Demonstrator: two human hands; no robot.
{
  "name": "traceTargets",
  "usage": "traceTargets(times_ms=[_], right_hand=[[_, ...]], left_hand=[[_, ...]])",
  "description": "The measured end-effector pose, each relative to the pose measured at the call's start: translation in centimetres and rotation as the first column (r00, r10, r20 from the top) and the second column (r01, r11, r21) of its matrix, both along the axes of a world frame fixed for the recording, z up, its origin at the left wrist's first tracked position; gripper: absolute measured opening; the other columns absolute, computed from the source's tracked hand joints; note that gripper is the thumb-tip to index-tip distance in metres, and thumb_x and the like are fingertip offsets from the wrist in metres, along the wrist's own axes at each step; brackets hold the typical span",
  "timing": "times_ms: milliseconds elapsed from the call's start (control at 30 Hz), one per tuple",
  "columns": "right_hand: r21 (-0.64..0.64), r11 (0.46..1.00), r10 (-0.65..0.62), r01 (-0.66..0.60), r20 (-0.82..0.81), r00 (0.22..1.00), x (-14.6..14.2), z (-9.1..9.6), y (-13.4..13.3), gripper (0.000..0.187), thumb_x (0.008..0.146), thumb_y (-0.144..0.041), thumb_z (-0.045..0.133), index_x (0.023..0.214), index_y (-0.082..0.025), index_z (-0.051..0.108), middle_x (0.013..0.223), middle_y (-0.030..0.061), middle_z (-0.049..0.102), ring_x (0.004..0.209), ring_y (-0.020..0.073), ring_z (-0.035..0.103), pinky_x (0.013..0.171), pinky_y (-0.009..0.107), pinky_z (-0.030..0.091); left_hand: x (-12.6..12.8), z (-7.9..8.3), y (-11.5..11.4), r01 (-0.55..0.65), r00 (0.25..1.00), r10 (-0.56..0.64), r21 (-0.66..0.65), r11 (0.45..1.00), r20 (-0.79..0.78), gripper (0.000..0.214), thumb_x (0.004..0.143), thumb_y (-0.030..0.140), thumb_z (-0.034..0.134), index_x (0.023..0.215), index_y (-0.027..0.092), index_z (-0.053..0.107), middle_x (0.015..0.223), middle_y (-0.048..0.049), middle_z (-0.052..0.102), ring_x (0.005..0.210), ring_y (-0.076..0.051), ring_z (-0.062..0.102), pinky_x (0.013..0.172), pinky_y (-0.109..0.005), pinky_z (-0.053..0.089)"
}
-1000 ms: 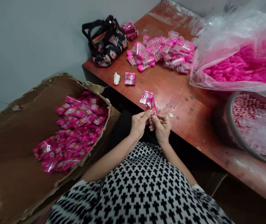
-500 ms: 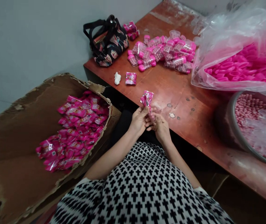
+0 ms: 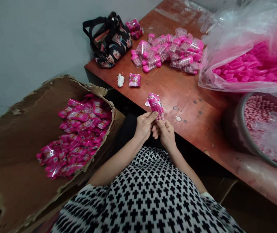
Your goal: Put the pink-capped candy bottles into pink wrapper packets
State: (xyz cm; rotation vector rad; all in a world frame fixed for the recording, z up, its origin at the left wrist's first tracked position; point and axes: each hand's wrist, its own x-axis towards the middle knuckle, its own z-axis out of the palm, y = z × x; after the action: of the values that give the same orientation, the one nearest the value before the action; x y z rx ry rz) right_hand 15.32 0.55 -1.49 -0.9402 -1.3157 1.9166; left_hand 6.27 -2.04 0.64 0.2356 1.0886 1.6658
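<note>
At the table's near edge, my left hand (image 3: 143, 126) pinches a pink printed wrapper (image 3: 155, 105) between thumb and fingers. Just below it, my right hand (image 3: 168, 135) is closed around a small clear bottle of pink beads (image 3: 161, 117), partly covered by the wrapper and fingers. The two things touch or overlap; I cannot tell whether the wrapper goes round the bottle. Another pink packet (image 3: 148, 103) shows behind the held wrapper on the table. Farther left lie a flat pink packet (image 3: 135, 80) and a crumpled white scrap (image 3: 120, 80).
Left of me, a cardboard box (image 3: 12, 152) holds many pink packets (image 3: 80, 136). On the table (image 3: 189, 129) are a pile of bead-filled bottles (image 3: 164, 51), a floral handbag (image 3: 114, 48), a plastic bag of pink parts (image 3: 250, 64) and a tub (image 3: 241, 119) of beads and clear bottles.
The wrapper, seen narrow and edge-on before, now shows its broad printed face. More of the beads shows below it. Both hands stay close together in nearly the same place.
</note>
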Motion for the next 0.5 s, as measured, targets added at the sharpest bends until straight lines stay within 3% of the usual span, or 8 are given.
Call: traceTargets(times_ms=[67, 133, 333, 500], right_hand=[[0.180, 0.978, -0.130, 0.109, 0.107, 0.986, 0.2, -0.1, -0.3, 0.026, 0.083, -0.045, 0.055, 0.083, -0.019, 0.051, 0.053, -0.0075, 0.056, 0.036, 0.0058, 0.050, 0.036, 0.016, 0.042], [0.278, 0.951, -0.185, 0.135, 0.163, 0.969, 0.4, 0.0, -0.5, 0.024, 0.084, -0.043, 0.055, 0.082, -0.019, 0.052, 0.052, -0.0075, 0.055, 0.038, 0.0055, 0.051, 0.037, 0.015, 0.043], [0.121, 0.992, 0.008, -0.020, 0.098, 0.995, 0.2, 0.6, -0.8, 0.027, 0.085, -0.046, 0.052, 0.082, -0.019, 0.052, 0.053, -0.0070, 0.056, 0.035, 0.0063, 0.050, 0.033, 0.017, 0.042], [0.153, 0.988, 0.003, -0.022, 0.123, 0.992, 0.1, 0.5, -1.8, 0.024, 0.083, -0.043, 0.055, 0.083, -0.019, 0.054, 0.049, -0.0075, 0.054, 0.034, 0.0067, 0.050, 0.032, 0.016, 0.040]], left_hand=[[0.4, -0.1, -0.1, -0.033, 0.999, 0.033, 0.003, 0.999, -0.028, 0.037, 0.067, 0.046, 0.072, 0.061, 0.014, 0.054, 0.038, 0.0058, 0.043, 0.025, -0.006, 0.037, 0.025, -0.019, 0.030], [0.7, -0.2, -0.3, -0.067, 0.996, 0.067, 0.003, 0.998, -0.062, 0.035, 0.067, 0.043, 0.072, 0.060, 0.013, 0.055, 0.038, 0.0056, 0.043, 0.027, -0.006, 0.037, 0.026, -0.019, 0.030], [0.0, 0.4, -0.6, -0.055, 0.998, 0.055, -0.001, 0.999, -0.006, 0.035, 0.066, 0.045, 0.072, 0.073, 0.013, 0.062, 0.054, -0.0012, 0.062, 0.035, -0.008, 0.048, 0.033, -0.019, 0.037], [-0.3, 0.6, -0.4, -0.072, 0.997, 0.071, -0.031, 0.997, -0.024, 0.030, 0.064, 0.040, 0.074, 0.070, 0.012, 0.065, 0.054, -0.0032, 0.063, 0.048, -0.011, 0.058, 0.041, -0.018, 0.042]])
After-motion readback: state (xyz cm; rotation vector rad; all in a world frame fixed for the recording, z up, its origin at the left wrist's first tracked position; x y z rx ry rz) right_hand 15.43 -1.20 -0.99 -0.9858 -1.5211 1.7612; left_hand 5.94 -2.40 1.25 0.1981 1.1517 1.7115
